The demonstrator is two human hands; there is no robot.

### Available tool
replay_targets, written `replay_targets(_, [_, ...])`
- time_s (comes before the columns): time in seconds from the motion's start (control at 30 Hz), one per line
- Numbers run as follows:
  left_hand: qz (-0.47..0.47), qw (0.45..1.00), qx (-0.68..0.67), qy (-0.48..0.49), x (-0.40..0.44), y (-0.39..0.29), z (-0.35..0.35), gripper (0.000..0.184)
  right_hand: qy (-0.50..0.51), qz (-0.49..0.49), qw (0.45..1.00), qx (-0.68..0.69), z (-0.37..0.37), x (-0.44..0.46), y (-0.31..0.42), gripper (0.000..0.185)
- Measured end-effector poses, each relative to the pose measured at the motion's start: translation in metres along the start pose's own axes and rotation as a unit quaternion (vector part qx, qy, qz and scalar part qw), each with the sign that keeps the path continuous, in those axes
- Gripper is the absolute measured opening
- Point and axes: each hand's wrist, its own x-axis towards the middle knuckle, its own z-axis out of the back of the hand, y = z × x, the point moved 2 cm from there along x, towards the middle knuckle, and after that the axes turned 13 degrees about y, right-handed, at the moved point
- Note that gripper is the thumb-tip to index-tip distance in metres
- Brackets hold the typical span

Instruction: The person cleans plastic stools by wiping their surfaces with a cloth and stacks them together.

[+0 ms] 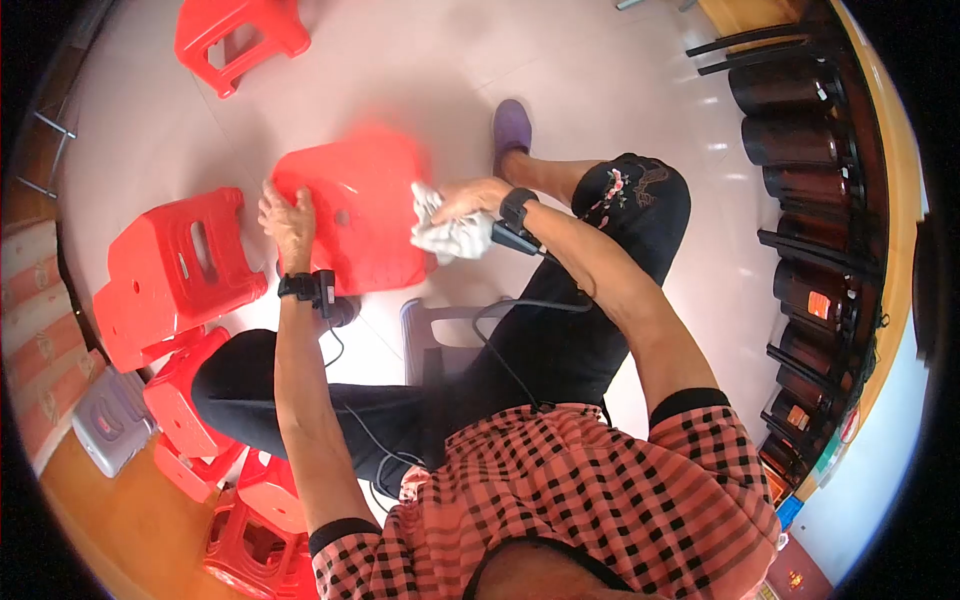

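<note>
A red plastic stool (pixel 365 225) is in front of me, its seat with a small central hole turned toward me and its far edge blurred. My left hand (pixel 288 222) rests on the stool's left edge, fingers apart. At the right edge, my right hand (pixel 468 200) is closed on a crumpled whitish cloth (pixel 455 235), which touches or nearly touches the stool. Both wrists wear black bands with small devices and cables.
Several red stools (pixel 175 270) lie stacked at the left, another red stool (pixel 240 35) stands at the top left. A grey stool (pixel 450 335) is between my legs. A grey plastic item (pixel 112 420) lies far left. Dark cylindrical objects (pixel 790 140) line the right side.
</note>
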Motion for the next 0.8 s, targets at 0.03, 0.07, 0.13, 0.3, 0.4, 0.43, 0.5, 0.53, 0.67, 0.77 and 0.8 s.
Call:
replay_targets(0.03, [-0.039, 0.998, 0.048, -0.006, -0.002, -0.018, 0.004, 0.068, 0.013, -0.042, 0.998, -0.049, -0.001, -0.016, 0.006, 0.052])
replay_targets(0.07, [-0.077, 0.992, 0.095, -0.011, -0.007, -0.034, 0.001, 0.070, 0.028, -0.084, 0.991, -0.096, -0.001, -0.033, 0.011, 0.053])
replay_targets(0.13, [-0.113, 0.990, 0.087, -0.001, -0.027, -0.054, -0.013, 0.064, -0.103, 0.104, 0.959, -0.241, 0.010, -0.048, -0.037, 0.046])
replay_targets(0.3, [-0.146, 0.982, 0.121, 0.020, -0.064, -0.059, -0.032, 0.058, -0.297, -0.178, 0.903, -0.255, 0.065, 0.007, -0.144, 0.028])
replay_targets(0.4, [-0.149, 0.979, 0.134, 0.032, -0.065, -0.060, -0.034, 0.058, -0.273, -0.188, 0.926, -0.184, 0.083, -0.002, -0.114, 0.028])
replay_targets(0.43, [-0.149, 0.979, 0.137, 0.035, -0.065, -0.062, -0.032, 0.058, -0.277, -0.179, 0.935, -0.127, 0.087, 0.011, -0.114, 0.030])
replay_targets(0.5, [-0.142, 0.976, 0.156, 0.056, -0.067, -0.067, -0.030, 0.060, -0.302, -0.144, 0.942, -0.012, 0.093, 0.046, -0.131, 0.035])
replay_targets(0.53, [-0.142, 0.975, 0.158, 0.060, -0.067, -0.068, -0.030, 0.061, -0.320, -0.117, 0.939, 0.044, 0.094, 0.061, -0.132, 0.038])
replay_targets(0.67, [-0.136, 0.976, 0.159, 0.063, -0.066, -0.068, -0.028, 0.061, -0.236, -0.073, 0.968, -0.031, 0.095, 0.104, -0.111, 0.044])
replay_targets(0.77, [-0.120, 0.979, 0.148, 0.070, -0.067, -0.071, -0.027, 0.060, -0.212, -0.096, 0.970, -0.065, 0.096, 0.087, -0.087, 0.044])
replay_targets(0.8, [-0.121, 0.980, 0.142, 0.074, -0.067, -0.070, -0.027, 0.061, -0.200, -0.094, 0.975, -0.017, 0.091, 0.043, -0.038, 0.044])
